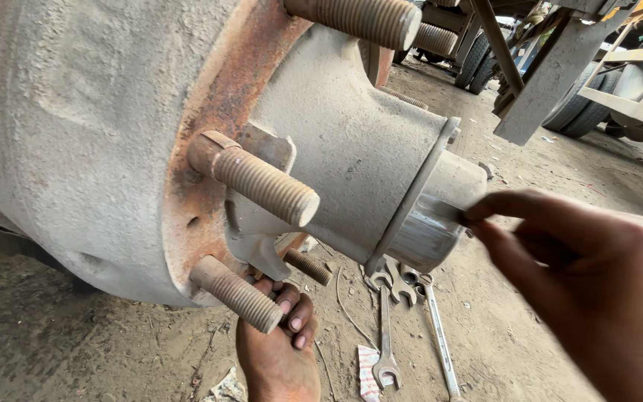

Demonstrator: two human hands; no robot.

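At the outer end of the wheel hub (351,149), my right hand (597,290) is pinching the shiny hub cap (429,231); underneath, my left hand (280,342) is clenching a threaded stud (236,294) above wrenches (388,327) on the ground.

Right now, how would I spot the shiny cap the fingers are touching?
Find the big dusty wheel hub with threaded studs. Follow its cone outward to the very tip, where the right hand pinches. The end cap there is smooth, silvery metal, unlike the dull, rusty parts around it.

Five threaded studs (262,184), three spanners (385,327)
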